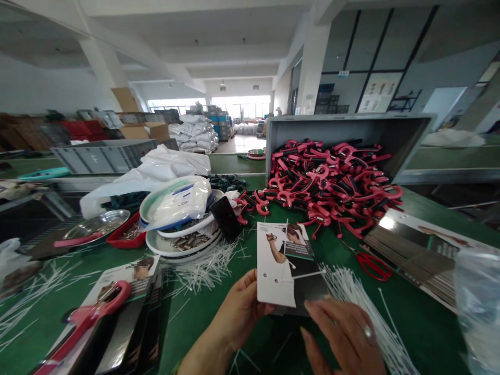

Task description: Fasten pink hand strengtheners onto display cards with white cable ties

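Note:
My left hand (244, 302) grips a printed cardboard packaging card (275, 265) by its lower left edge, thumb on the front. The card is white and dark, with a picture of a person's arm and small punched holes. Thin white plastic ties stick out from its front at the top and right side. My right hand (341, 333) is at the card's lower right corner, fingers spread and bent, a fingertip by the edge; contact is unclear. A bundle of white plastic ties (363, 307) lies beside and partly behind my right hand.
A grey crate (347, 127) on its side spills pink-and-black hand tools (332, 182). Red-handled scissors (373, 265) and stacked cards (417, 255) lie right. Left are stacked bowls (187, 245), a phone (225, 219), and a pink-and-black tool (89, 317) on cards.

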